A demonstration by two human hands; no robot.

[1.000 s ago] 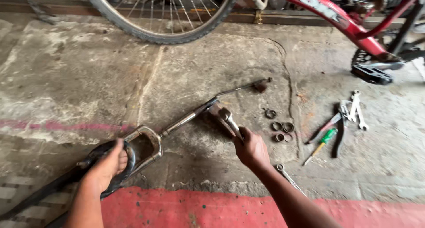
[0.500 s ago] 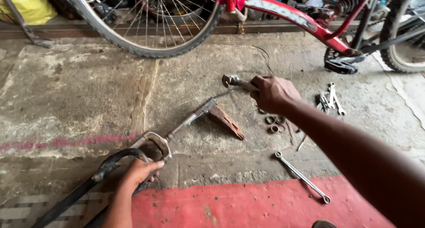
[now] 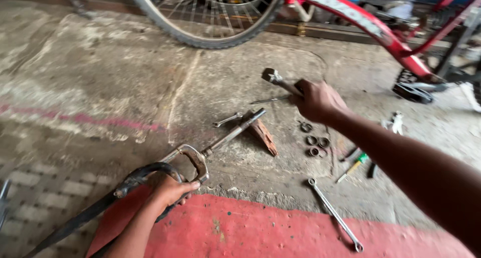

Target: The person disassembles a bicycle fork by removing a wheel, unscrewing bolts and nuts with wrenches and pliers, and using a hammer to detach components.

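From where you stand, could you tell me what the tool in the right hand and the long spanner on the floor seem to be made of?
The tool in the right hand looks like bare steel: dull grey, darkened head, probably worn. The long spanner seems polished or plated steel: bright silvery shank, little rust visible. It lies on rough concrete floor beside a red painted strip.

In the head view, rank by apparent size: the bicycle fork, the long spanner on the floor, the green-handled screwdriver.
1. Black bicycle fork, nearest the camera
2. Long silver spanner
3. Green-handled screwdriver
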